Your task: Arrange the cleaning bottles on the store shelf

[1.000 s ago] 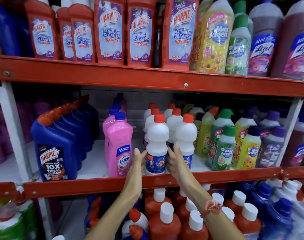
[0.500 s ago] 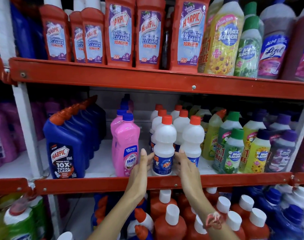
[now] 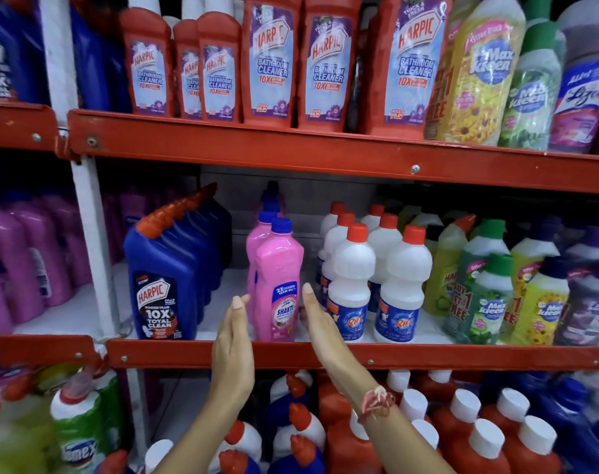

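Having left the white bottle (image 3: 351, 285), both open hands (image 3: 234, 340) now flank the pink bottle (image 3: 279, 285).

Single head view, close, facing middle shelf (image 3: 325, 354) straight on, slightly downward.

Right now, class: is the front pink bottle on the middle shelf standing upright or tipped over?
Upright. The pink bottle stands on its base at the shelf edge, blue cap on top, label facing out.

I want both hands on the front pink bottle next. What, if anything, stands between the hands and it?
Nothing visible does. The left hand and right hand flank the pink bottle, open gaps either side; its neighbours stand clear.
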Tool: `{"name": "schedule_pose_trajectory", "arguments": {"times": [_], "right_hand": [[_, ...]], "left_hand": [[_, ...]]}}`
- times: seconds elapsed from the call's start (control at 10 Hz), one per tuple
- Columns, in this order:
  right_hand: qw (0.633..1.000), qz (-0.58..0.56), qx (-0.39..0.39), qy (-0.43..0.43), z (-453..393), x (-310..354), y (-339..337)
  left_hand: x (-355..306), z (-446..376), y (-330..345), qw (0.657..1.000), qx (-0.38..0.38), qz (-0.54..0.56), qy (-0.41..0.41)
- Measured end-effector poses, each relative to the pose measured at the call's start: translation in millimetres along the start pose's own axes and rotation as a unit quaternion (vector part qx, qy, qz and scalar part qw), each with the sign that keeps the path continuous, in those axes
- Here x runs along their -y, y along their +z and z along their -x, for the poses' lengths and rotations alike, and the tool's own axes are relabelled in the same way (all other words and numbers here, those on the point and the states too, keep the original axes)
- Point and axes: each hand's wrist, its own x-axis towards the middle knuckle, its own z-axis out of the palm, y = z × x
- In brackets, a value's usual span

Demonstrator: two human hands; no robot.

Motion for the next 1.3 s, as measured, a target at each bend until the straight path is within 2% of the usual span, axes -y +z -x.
{"name": "schedule_pose_trajectory", "arguments": {"times": [0.2, 0.3, 0.6, 1.0, 1.1, 1.2, 1.3], "right_hand": [[0.999, 0.011, -0.034, 0.0, 2, -2, 8], [1.0, 0.021, -0.023, -0.002, 6, -3, 8], [0.999, 0.03, -0.002, -0.014, 9, -8, 9], [0.998, 0.029, -0.038, -0.052, 11, -16, 11], [0.995, 0.041, -0.042, -0.081, 19, -6, 2], [0.985, 0.051, -0.1, -0.13, 32, 13, -24], [0.964, 0.026, -0.182, -0.194, 54, 41, -61]], "left_hand": [[-1, -4, -10, 0.998, 0.06, 0.001, -0.014], [-7, -10, -14, 0.997, 0.073, -0.013, -0.025], [-12, -14, -26, 0.995, 0.079, -0.043, -0.043], [-8, -12, -30, 0.993, 0.106, -0.045, -0.019], [-13, -10, -33, 0.99, 0.098, -0.101, 0.004], [-23, -7, -38, 0.973, 0.033, -0.183, 0.136], [-47, -13, -43, 0.921, 0.007, -0.241, 0.306]]}}
